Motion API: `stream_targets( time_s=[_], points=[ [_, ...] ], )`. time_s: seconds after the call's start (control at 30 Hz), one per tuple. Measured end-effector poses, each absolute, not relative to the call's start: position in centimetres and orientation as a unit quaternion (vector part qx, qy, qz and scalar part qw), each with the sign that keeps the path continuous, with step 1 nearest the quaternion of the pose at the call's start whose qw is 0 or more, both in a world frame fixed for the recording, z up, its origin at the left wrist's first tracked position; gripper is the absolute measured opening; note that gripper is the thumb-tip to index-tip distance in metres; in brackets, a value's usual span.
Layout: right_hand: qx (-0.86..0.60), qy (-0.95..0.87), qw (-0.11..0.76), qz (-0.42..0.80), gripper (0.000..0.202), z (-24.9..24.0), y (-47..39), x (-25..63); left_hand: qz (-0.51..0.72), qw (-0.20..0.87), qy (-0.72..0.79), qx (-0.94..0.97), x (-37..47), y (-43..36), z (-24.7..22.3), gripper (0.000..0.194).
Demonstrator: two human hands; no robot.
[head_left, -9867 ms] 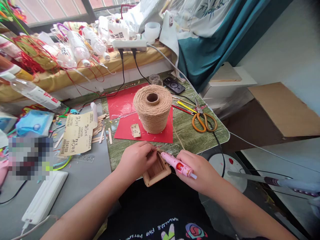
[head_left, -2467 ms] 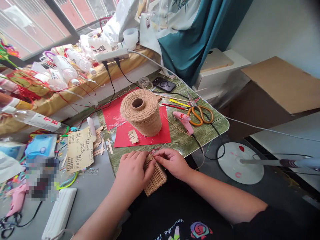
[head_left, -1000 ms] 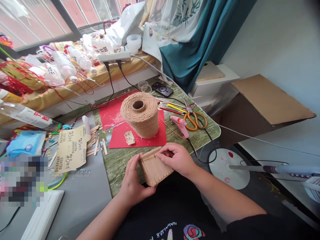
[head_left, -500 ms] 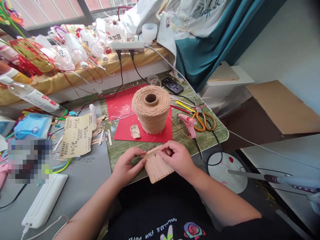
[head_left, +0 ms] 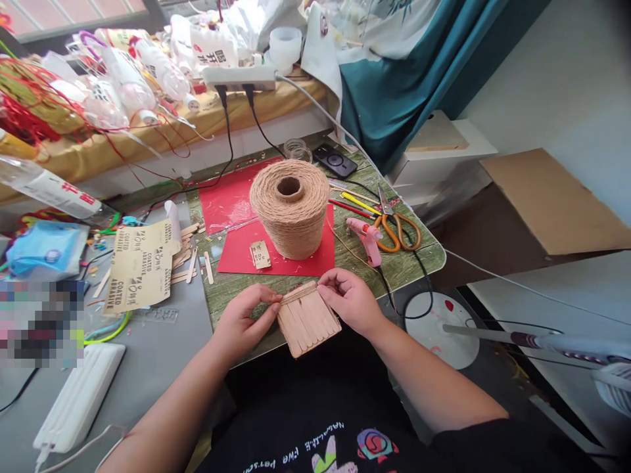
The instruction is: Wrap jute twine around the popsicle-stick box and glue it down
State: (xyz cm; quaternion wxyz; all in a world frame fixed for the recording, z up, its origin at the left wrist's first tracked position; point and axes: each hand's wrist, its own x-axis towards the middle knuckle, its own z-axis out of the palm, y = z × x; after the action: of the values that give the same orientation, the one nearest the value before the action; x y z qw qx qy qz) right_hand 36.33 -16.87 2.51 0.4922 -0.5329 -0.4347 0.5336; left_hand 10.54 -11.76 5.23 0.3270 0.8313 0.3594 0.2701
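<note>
Held over the table's near edge is a small panel of craft sticks (head_left: pixel 309 323) laid side by side, with jute twine (head_left: pixel 300 293) running across its upper end. My left hand (head_left: pixel 249 315) pinches the panel's upper left corner between thumb and fingers. At the upper right corner, the fingers of my right hand (head_left: pixel 351 301) are closed where the twine meets the edge; whether they grip twine, wood or both I cannot tell. Just beyond stands a large spool of jute twine (head_left: pixel 290 210), a strand trailing from its right side.
Right of the spool lie a pink glue gun (head_left: pixel 365 238), orange-handled scissors (head_left: pixel 400 230), a yellow pen (head_left: pixel 361 202) and a black phone (head_left: pixel 335 161). Sandpaper (head_left: pixel 140 266) and loose craft sticks (head_left: pixel 185 253) lie left. A white power strip (head_left: pixel 239 77) sits on the sill.
My right hand has moved from the middle of the panel's upper end to its right corner, uncovering more of the sticks and twine. The left hand keeps its hold. The view has shifted slightly.
</note>
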Motion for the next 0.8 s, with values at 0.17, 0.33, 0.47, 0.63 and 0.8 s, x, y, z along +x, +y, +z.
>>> stream_targets(
  time_s=[0.17, 0.33, 0.47, 0.63, 0.8],
  points=[
    [-0.508, -0.403, 0.51, 0.565, 0.03, 1.4, -16.8, 35.9, 0.189, 0.265, 0.406, 0.854, 13.1, -11.9, 7.3, 0.013],
    [-0.504, -0.39, 0.53, 0.559, 0.028, 1.0, -16.9, 35.7, 0.151, 0.254, 0.421, 0.858, 16.6, -11.6, 7.8, 0.023],
    [-0.507, -0.392, 0.534, 0.552, 0.028, 0.9, -16.7, 35.8, 0.156, 0.285, 0.426, 0.844, 17.3, -11.4, 7.1, 0.022],
    [-0.468, -0.406, 0.516, 0.591, 0.028, 0.6, -15.8, 37.0, 0.148, 0.281, 0.426, 0.847, 17.1, -11.1, 7.0, 0.022],
    [-0.454, -0.398, 0.514, 0.609, 0.033, 0.4, -15.5, 37.4, 0.134, 0.193, 0.396, 0.888, 17.6, -12.5, 8.4, 0.034]
  ],
)
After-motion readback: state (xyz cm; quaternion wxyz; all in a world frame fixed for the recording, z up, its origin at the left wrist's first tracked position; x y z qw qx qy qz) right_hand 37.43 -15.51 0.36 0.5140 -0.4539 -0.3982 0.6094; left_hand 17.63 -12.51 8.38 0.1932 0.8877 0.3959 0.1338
